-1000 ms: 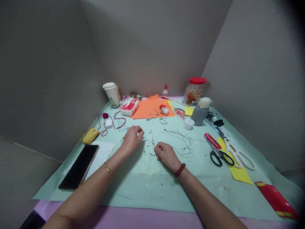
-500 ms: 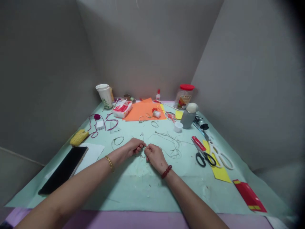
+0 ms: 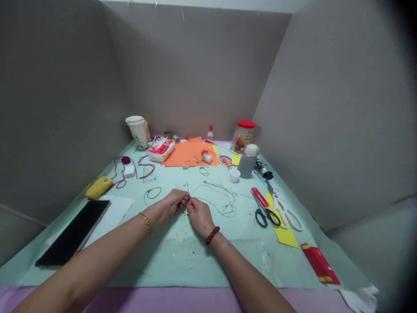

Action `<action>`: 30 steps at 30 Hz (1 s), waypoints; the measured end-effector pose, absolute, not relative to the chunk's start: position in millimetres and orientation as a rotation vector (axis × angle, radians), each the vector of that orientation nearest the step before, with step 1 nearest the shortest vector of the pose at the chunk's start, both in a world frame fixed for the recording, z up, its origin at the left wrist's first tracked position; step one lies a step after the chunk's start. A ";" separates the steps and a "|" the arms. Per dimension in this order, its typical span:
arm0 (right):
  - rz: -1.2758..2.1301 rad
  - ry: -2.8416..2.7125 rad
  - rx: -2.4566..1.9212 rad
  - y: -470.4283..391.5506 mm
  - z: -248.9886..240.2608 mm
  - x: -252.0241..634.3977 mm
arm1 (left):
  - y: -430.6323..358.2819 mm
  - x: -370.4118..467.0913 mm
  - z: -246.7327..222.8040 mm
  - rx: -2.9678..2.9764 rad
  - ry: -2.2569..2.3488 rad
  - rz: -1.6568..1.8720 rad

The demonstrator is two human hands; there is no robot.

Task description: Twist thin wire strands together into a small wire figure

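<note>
My left hand [image 3: 177,201] and my right hand [image 3: 199,216] meet knuckle to knuckle over the middle of the table, both closed in a pinch. Between their fingertips is a thin greenish cord, mostly hidden by the fingers; a short end sticks up above the left fingertips. Behind and right of my right hand lies a loose tangle of the same cord [image 3: 230,198]. A small coiled cord loop [image 3: 154,191] rests behind my left wrist. Tiny dark scraps lie around the hands.
To the right are black-handled scissors [image 3: 261,217], white-handled scissors [image 3: 286,213], yellow paper [image 3: 286,238] and a red packet [image 3: 321,263]. A dark phone-like slab [image 3: 73,234] lies left. Behind stand a grey bottle [image 3: 246,166], a white tub [image 3: 234,175], a tissue pack [image 3: 161,152] and orange paper [image 3: 185,154].
The camera view has shifted, so the whole scene sits slightly further left. My hands stay together with the cord pinched between them, in nearly the same spot on the table.
</note>
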State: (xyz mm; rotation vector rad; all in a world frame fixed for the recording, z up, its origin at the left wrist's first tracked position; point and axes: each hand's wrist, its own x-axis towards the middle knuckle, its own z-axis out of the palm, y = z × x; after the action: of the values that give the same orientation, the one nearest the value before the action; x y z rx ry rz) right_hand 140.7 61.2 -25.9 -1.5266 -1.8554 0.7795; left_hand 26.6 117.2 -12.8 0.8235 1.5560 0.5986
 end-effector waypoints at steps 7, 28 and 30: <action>0.771 -1.884 -1.519 60.6 -26.1 140.1 | 117.4 27.5 -13.9 0.823 1.581 0.601; 1.468 -0.875 -1.328 3.9 0.2 138.6 | 104.9 10.4 -12.7 1.199 1.463 0.632; 1.505 -0.822 -1.288 -7.5 3.8 141.5 | 104.3 10.4 -11.8 1.224 1.462 0.614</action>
State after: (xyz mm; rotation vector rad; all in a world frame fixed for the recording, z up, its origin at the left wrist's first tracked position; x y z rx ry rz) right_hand 141.5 -7.5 3.8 -1.2884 -0.8223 1.5054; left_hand 10.4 104.3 -11.8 1.2237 1.4621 0.6143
